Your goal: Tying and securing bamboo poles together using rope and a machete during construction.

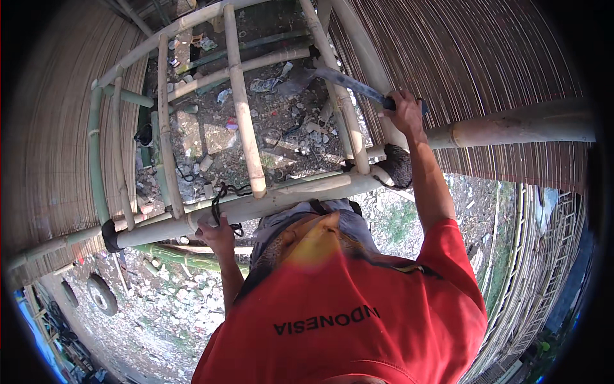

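The machete (348,82) is in my right hand (404,110), whose grip is wrapped tight around the dark handle; the blade reaches out to the left and lies across one of the upright bamboo rungs (339,96) near the far right corner of the bamboo frame (256,205). My left hand (216,232) sits at the near edge of that frame, fingers curled up against the thick front pole, touching it just beside a black cord (224,195) knotted around the pole. I cannot tell whether those fingers pinch the cord or only press the pole.

The frame is a lattice of pale poles, with one green pole (97,160) curving along its left side. To the right a thick bamboo beam (511,125) runs out toward the edge of view. Woven slat screens (473,57) stand on both sides. Beneath the frame I see stony ground (281,121) strewn with litter, and a tyre (102,294) lies well apart at the lower left.
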Available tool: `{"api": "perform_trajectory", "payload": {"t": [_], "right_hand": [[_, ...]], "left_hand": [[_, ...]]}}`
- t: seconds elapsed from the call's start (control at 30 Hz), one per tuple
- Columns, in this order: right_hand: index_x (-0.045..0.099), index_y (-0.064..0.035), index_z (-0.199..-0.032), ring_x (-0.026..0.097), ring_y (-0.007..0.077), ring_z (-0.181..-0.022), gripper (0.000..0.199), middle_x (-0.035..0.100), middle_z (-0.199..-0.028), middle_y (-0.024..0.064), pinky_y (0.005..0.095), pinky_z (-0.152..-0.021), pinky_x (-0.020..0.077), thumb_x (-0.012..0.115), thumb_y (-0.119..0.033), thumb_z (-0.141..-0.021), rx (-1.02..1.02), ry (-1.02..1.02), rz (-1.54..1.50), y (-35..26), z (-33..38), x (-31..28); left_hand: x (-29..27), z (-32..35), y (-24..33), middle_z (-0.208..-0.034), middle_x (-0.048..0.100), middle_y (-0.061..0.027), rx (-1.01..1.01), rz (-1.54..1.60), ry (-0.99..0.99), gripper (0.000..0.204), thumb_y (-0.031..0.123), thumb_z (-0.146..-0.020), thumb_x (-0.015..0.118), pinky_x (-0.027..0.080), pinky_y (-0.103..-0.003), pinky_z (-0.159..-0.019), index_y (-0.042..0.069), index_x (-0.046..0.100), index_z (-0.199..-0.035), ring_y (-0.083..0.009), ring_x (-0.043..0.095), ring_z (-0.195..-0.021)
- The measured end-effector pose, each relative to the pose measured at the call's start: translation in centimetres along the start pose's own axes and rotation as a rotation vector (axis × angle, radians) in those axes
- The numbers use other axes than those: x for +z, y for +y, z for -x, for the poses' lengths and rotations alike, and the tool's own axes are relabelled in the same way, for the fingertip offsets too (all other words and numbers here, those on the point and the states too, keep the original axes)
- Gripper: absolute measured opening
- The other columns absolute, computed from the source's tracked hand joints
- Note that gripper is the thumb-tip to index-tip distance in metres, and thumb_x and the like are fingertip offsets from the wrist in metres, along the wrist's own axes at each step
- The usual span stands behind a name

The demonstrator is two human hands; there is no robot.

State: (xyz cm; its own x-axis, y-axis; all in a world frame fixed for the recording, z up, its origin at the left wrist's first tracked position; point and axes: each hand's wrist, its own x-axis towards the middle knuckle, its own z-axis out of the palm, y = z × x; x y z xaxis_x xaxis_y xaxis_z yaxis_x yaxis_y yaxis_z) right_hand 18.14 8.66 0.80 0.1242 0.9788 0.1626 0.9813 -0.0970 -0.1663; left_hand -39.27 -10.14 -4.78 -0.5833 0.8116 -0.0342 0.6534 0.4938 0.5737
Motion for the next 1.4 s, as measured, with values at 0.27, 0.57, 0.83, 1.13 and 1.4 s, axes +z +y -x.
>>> {"api": "perform_trajectory", "payload": {"t": [0.27, 0.57, 0.83, 1.13, 1.4], "right_hand": [[0.055, -0.0252, -0.146, 0.058, 0.0348, -0.126, 0.092, 0.06, -0.134, 0.0109, 0.058, -0.106, 0.0409, 0.092, -0.046, -0.065, -0.082, 0.172, 0.086, 0.7, 1.4, -0.6], [0.074, -0.0019, -0.115, 0.071, 0.0276, -0.088, 0.051, 0.071, -0.102, 0.0145, 0.0386, -0.079, 0.0563, 0.092, -0.025, -0.074, -0.105, 0.121, -0.594, -10.6, 11.3, -5.3], [0.037, -0.0058, -0.159, 0.063, 0.0171, -0.121, 0.082, 0.068, -0.128, 0.0098, 0.0344, -0.103, 0.0486, 0.08, -0.028, -0.093, -0.095, -0.638, -1.637, -25.8, 10.6, -4.9], [0.052, -0.0047, -0.148, 0.064, 0.0075, -0.102, 0.061, 0.072, -0.104, -0.0003, 0.0251, -0.097, 0.0497, 0.078, -0.015, -0.094, 0.295, -0.452, -1.966, -25.4, 8.5, -6.0], [0.067, -0.0003, -0.113, 0.068, 0.0075, -0.09, 0.03, 0.075, -0.101, 0.0049, 0.0241, -0.081, 0.0559, 0.08, 0.005, -0.087, 0.489, -0.14, -2.006, -23.6, 10.4, -4.8]], "left_hand": [[-2.5, -1.0, 4.0, -0.099, 0.071, -0.0101, -0.049, 0.41, -0.28, 0.033, 0.008, -0.099, 0.066, 0.053, -0.033, -0.078, 0.003, 0.055, -0.13, -0.0153, 0.067, -0.09], [-9.7, -3.4, 16.1, -0.114, 0.065, -0.0129, 0.001, 1.133, -0.322, 0.043, 0.012, -0.104, 0.062, 0.057, -0.047, -0.099, 0.002, 0.048, -0.143, -0.024, 0.068, -0.106], [-6.9, -3.4, 23.4, -0.115, 0.069, -0.0166, 0.035, 1.331, -0.54, 0.044, 0.013, -0.104, 0.063, 0.06, -0.048, -0.091, 0.006, 0.046, -0.143, -0.0246, 0.068, -0.106], [-4.0, -3.1, 23.8, -0.115, 0.068, -0.0099, 0.085, 1.349, -0.662, 0.041, 0.006, -0.104, 0.06, 0.058, -0.047, -0.091, 0.008, 0.047, -0.143, -0.0202, 0.066, -0.101], [-2.2, -5.9, 19.8, -0.1, 0.069, -0.0059, 0.039, 0.88, -0.481, 0.027, 0.007, -0.103, 0.064, 0.049, -0.025, -0.061, 0.005, 0.059, -0.129, -0.0112, 0.062, -0.077]]}}
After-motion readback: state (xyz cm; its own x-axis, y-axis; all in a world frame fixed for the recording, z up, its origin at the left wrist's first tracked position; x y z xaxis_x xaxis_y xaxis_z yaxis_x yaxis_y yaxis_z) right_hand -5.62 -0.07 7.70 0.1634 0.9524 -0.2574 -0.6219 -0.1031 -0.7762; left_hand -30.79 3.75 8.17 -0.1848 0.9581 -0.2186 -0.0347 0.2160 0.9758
